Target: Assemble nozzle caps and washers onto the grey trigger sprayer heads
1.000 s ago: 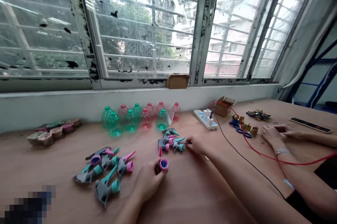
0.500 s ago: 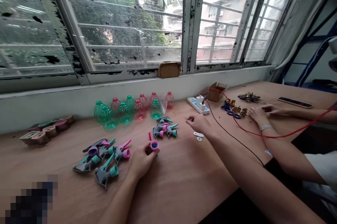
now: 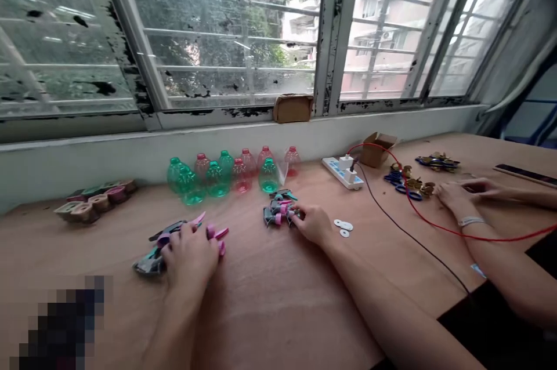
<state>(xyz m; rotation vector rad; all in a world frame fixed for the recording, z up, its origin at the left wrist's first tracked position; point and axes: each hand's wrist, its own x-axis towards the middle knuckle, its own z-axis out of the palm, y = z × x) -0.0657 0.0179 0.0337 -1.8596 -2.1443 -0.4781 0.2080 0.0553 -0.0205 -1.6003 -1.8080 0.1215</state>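
My left hand (image 3: 191, 257) lies over the left pile of grey trigger spray heads (image 3: 148, 264) with teal and pink parts. Its fingers are apart, resting on the heads and covering several of them; a pink-collared one sticks out beside the fingers. My right hand (image 3: 314, 224) reaches the smaller pile of trigger spray heads (image 3: 270, 216). Its thumb and fingertips close on a teal spray head at the pile's right side, mostly hidden by the fingers. Just right of that hand lie several flat white washers (image 3: 344, 225).
Green and red clear bottles (image 3: 217, 180) stand along the wall. A power strip (image 3: 342, 173) with red and black cables lies right of them, near a cardboard box (image 3: 378, 149). Colourful blocks (image 3: 93, 205) sit at left. A co-worker's hands (image 3: 461, 193) are beside gold-and-blue parts (image 3: 409, 184).
My left hand has moved left onto the larger pile with the pink-collared spray head it held. My right hand has come down from beside the washers to the smaller pile. The view has shifted slightly.
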